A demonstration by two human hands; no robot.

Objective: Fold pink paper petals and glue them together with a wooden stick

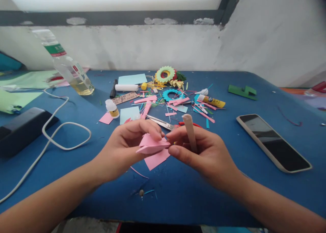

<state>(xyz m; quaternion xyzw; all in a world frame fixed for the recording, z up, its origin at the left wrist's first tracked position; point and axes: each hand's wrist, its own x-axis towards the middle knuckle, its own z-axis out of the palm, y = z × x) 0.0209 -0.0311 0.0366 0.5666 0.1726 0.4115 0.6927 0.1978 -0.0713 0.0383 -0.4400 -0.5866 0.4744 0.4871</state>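
So my blue tabletop (178, 205) is a mess. Toward the far edge there's a pile of offcuts with a pale green spiky ring (158, 76) on top and a blue spiky ring (166, 95) just in front, plus a yellow tube (213, 102) on its right. A little glue bottle (112, 109) stands left of that. Closer in, the scissors (166, 125) lie just past my fingers, partly hidden behind my right hand (210, 151), so they're the main clutter in my way. Near the far left corner there's a clear bottle (66, 65) with some yellowish liquid, and a white cable (66, 149) loops down toward the near left. My phone (275, 143) lies near the right edge.

The folded pink paper (154, 148) is up in front of me, over the middle of the near half, pinched between the thumb and fingers of my left hand (131, 138). It's creased into slim layers, a bit open along the side, narrowing to a point on the right. My right thumb and index are almost together by that point; can't tell if they're touching it. That same hand's got a pale stick (189, 132) tucked in its fingers, tip up.
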